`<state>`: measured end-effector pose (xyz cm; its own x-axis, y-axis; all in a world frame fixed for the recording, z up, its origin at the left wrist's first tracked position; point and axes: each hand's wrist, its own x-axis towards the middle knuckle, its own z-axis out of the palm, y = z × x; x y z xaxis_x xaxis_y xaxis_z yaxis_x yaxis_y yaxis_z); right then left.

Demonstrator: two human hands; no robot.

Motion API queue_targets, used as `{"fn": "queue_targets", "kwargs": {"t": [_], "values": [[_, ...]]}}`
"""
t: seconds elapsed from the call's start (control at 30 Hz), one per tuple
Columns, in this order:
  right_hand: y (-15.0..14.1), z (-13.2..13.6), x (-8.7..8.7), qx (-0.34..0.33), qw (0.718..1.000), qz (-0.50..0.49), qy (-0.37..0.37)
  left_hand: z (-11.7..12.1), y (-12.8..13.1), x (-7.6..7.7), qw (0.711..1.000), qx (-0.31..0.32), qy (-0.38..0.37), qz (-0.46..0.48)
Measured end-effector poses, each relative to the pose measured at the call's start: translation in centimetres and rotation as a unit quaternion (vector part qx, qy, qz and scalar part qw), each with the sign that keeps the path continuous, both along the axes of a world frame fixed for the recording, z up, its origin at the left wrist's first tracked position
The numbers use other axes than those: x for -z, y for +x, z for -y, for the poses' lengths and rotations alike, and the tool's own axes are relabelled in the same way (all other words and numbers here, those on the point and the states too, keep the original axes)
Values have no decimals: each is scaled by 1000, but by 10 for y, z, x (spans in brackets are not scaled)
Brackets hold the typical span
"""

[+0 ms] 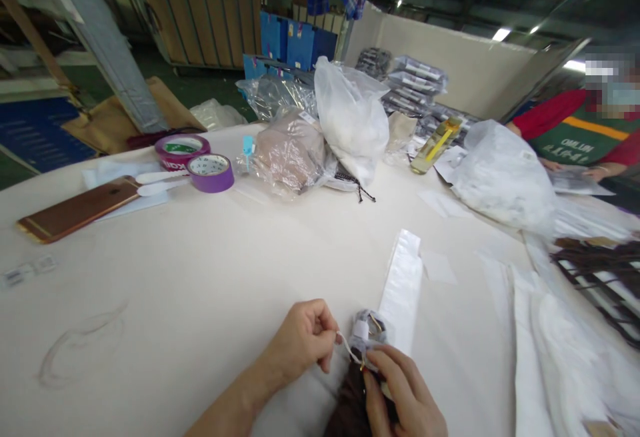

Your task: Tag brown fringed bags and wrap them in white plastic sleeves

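Low in the middle of the white table (210, 277), my left hand (303, 340) pinches a thin white string (349, 349) between thumb and fingers. My right hand (403, 394) grips the top of a dark brown bundle, like a hair piece (353, 400), whose end is wrapped in a small clear plastic bag (369, 329). The string runs from my left fingers to that wrapped end. A long flat white plastic sleeve (404, 284) lies on the table just beyond my right hand.
A gold phone (77, 209) and two purple tape rolls (210, 172) lie at the left. Plastic bags (350, 114) pile up at the back centre; another white bag (500, 177) sits right. Dark hair strands (600, 270) lie at the right edge. Another person in red (575, 130) works far right.
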<state>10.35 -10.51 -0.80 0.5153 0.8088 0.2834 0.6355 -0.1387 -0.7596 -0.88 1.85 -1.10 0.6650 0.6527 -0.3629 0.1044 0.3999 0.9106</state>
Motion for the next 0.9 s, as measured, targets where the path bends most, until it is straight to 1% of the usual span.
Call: {"fn": "queue_targets", "kwargs": {"t": [0.1, 0.17, 0.27, 0.33, 0.43, 0.57, 0.63, 0.73, 0.8, 0.9], "values": [[-1, -9, -6, -44, 997, 58, 0, -4, -3, -6, 996, -43, -42, 64], [-1, -17, -10, -85, 993, 72, -30, -7, -5, -9, 993, -56, -52, 88], [0, -28, -15, -126, 986, 68, -88, -10, -7, -10, 992, -52, -52, 98], [1, -33, -16, -130, 985, 50, -98, -11, -7, -9, 993, -49, -48, 97], [2, -36, -15, -125, 988, 14, -93, -11, -6, -8, 994, -42, -44, 92], [3, -37, -13, -121, 988, -23, -94, -12, -7, -8, 998, -7, -33, 60], [4, -37, -12, -115, 988, -31, -95, -12, -8, -8, 999, 19, -15, 46], [4, -37, -14, -120, 987, -41, -96, -11, -9, -9, 997, 52, 30, 53], [5, -36, -15, -118, 987, -43, -104, -10, -8, -9, 996, 54, 50, 55], [6, -34, -15, -125, 984, -38, -124, -8, -6, -10, 996, 37, 75, 32]]}}
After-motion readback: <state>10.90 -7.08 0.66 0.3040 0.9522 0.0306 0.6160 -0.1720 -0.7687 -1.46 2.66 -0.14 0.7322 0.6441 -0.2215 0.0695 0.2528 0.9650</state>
